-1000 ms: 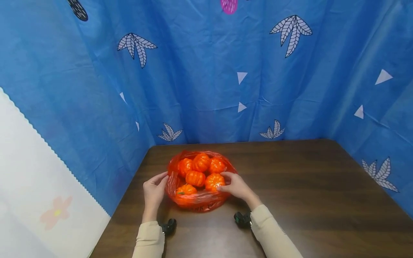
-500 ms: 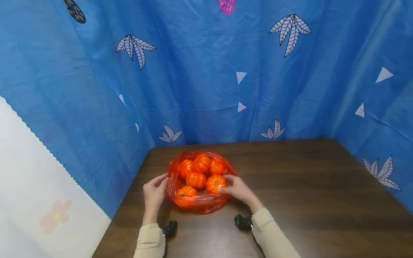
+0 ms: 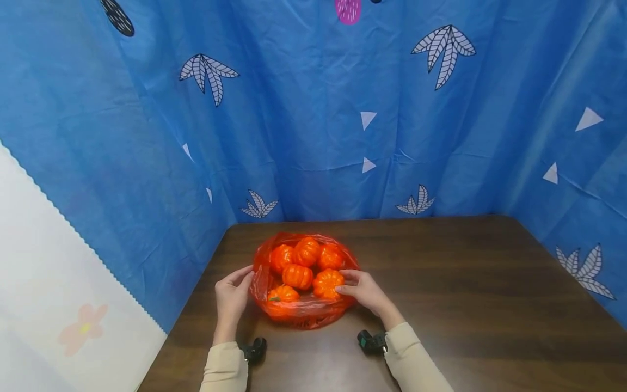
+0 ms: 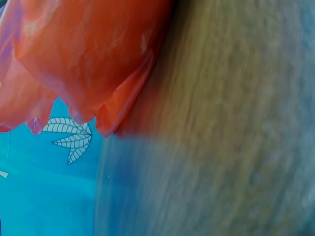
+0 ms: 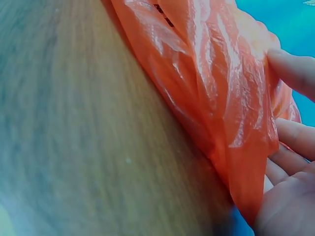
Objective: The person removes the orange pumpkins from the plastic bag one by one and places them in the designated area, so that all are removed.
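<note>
A thin red plastic bag (image 3: 303, 318) stands on the table with its mouth spread wide. Several small orange pumpkins lie inside it, one of them (image 3: 297, 276) in the middle and another (image 3: 327, 284) near the right rim. My left hand (image 3: 232, 298) pinches the bag's left rim between thumb and fingers; that hand does not show in the left wrist view. At the right rim, my right hand (image 3: 364, 291) grips the plastic beside the nearest pumpkin. The right wrist view shows the thumb (image 5: 295, 73) over the rim and the fingers behind the red film.
The brown wooden table (image 3: 465, 294) stretches far to the right of the bag. A blue patterned curtain (image 3: 313, 109) hangs behind the table and along its sides. White cloth (image 3: 59, 261) hangs at the left. Small black devices (image 3: 372, 343) sit at both wrists.
Both hands stay at the bag's rim and the pumpkins keep their places. Bag and hands appear slightly lower in the head view, along with the background.
</note>
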`<state>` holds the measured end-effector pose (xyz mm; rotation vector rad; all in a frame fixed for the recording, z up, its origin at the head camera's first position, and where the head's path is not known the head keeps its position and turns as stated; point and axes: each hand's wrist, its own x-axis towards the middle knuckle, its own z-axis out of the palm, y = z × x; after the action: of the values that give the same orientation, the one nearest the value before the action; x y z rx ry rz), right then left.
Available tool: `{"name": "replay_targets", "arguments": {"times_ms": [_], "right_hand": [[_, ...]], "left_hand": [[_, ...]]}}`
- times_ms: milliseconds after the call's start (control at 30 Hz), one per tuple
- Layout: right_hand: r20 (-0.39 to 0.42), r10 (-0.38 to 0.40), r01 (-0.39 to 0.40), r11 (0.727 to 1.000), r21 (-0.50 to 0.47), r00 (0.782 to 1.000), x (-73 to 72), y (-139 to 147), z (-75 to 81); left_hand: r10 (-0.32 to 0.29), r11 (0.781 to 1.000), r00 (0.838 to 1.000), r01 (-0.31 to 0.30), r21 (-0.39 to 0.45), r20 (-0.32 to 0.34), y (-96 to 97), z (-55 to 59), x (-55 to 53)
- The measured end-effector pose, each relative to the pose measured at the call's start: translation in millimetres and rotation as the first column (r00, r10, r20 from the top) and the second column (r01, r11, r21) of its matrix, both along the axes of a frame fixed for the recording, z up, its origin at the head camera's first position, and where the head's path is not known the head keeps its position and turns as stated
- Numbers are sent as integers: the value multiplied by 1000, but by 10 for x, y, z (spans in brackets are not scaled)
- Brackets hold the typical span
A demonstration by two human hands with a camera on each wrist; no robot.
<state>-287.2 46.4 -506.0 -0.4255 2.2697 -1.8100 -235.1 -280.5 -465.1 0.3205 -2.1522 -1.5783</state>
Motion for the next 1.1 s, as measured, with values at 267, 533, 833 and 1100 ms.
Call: {"name": "replay_targets", "arguments": {"times_ms": [267,533,833,1100], "right_hand": [[24,-2,2,1000,-8,1000,-6,12,-22],[18,-48,48,998,-37,999,-18,-29,9],[22,-87,88,995,-54,996,-8,-38,125],[31,-108,110,990,-90,994,15,-13,258]], "left_hand": [[-1,1000,999,1,1,33,16,2,8],[6,1000,1000,-6,-26,29,18,0,-9],[14,999,999,-15,-28,-40,28,-15,-34],[45,999,995,-47,-23,-88,19,-52,-59]]}}
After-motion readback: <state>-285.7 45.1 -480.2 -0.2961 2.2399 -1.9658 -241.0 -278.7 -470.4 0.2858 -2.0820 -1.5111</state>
